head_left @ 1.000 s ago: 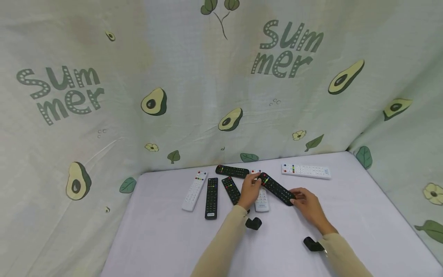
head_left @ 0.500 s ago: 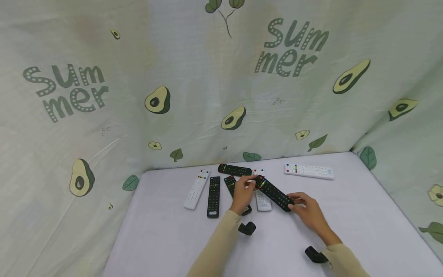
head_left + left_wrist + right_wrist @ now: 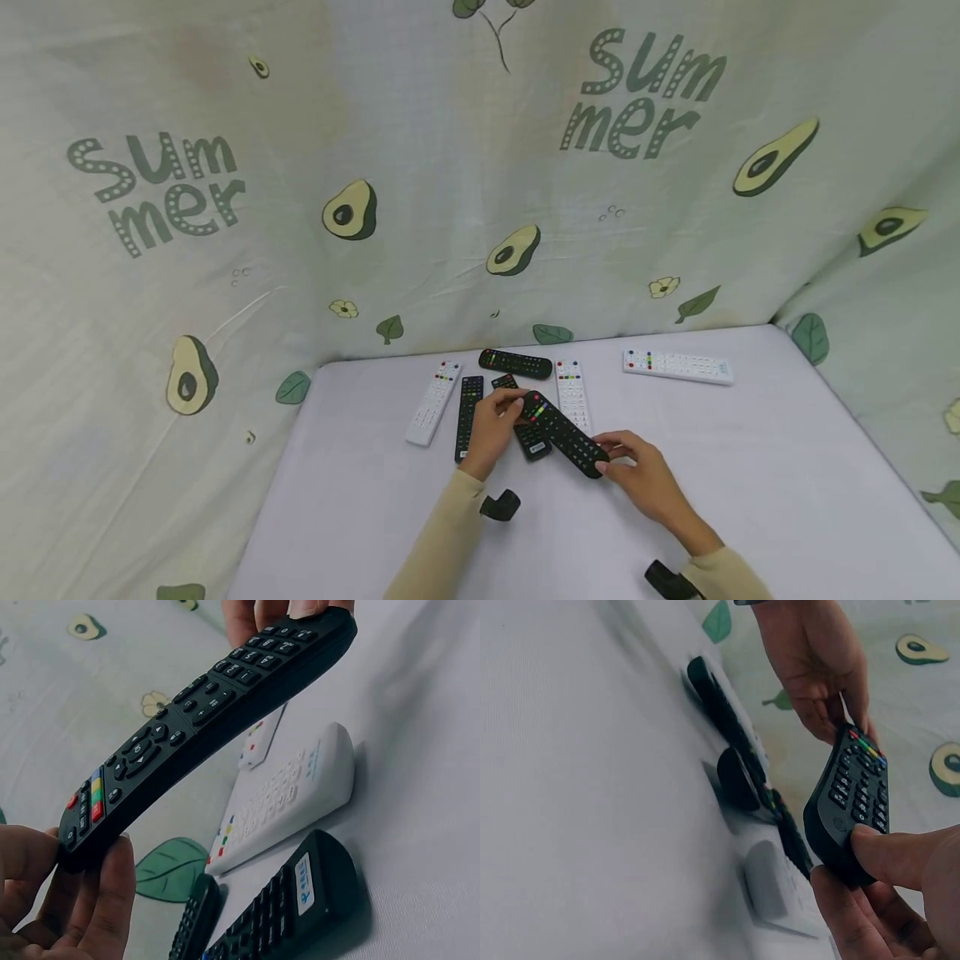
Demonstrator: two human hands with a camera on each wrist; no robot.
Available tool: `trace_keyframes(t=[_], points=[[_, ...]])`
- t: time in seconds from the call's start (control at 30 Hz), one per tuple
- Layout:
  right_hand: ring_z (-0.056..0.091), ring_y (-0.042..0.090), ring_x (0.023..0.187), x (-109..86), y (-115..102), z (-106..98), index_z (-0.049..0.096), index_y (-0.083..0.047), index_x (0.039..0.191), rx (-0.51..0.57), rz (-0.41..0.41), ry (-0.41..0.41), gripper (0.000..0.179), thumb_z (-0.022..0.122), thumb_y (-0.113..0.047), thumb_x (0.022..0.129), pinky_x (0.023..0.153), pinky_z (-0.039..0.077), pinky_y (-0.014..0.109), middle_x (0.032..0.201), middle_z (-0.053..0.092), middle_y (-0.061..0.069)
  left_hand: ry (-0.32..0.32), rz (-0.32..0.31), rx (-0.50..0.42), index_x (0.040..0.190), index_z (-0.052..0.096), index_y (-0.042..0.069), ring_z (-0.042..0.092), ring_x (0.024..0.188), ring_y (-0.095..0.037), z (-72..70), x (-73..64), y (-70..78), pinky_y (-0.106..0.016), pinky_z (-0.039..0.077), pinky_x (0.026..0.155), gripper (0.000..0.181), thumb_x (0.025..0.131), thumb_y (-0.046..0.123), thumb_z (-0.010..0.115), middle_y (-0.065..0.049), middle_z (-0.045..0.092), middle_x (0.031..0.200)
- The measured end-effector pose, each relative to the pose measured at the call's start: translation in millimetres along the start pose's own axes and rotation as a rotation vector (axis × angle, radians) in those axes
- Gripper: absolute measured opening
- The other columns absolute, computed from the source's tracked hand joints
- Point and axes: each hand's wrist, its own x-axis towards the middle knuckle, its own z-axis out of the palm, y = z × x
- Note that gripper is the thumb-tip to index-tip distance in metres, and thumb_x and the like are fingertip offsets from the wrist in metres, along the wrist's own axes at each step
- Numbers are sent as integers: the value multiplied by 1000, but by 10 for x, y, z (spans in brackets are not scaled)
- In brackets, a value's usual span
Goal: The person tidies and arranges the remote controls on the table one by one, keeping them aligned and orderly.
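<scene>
Both my hands hold the long black plastic remote above the white cloth-covered surface. Left hand pinches its coloured-button end, right hand its lower end. A white remote lies just behind.

1. At 12 o'clock we found remotes lying close together: white remote, two black ones, another white.
2. At 6 o'clock the bare table gave us room.
3. At 2 o'clock a lone white remote lay well apart.

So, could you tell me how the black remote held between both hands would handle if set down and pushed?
The remote likely stays stiff: it spans left hand to right hand without sagging. It seems light, pinched by fingertips. Its flat body should slide, not roll.
</scene>
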Motion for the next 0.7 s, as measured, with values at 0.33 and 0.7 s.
trace_keyframes(t=[0.33,0.7], points=[[66,23,105,-88,-183,333,70,-5,128,70,25,-102,41,80,1,89,80,61,23,118,69,12,-14,-30,56,127,70,-1,70,99,-18,-385,-165,-13,-28,63,82,24,108,2,56,-17,67,132],[66,25,105,-212,-344,755,63,-1,139,64,-31,-329,54,80,-3,87,80,60,27,118,68,12,-82,-131,135,130,68,-3,73,96,-20,-878,-374,-81,-38,64,87,27,109,8,56,-19,70,124]])
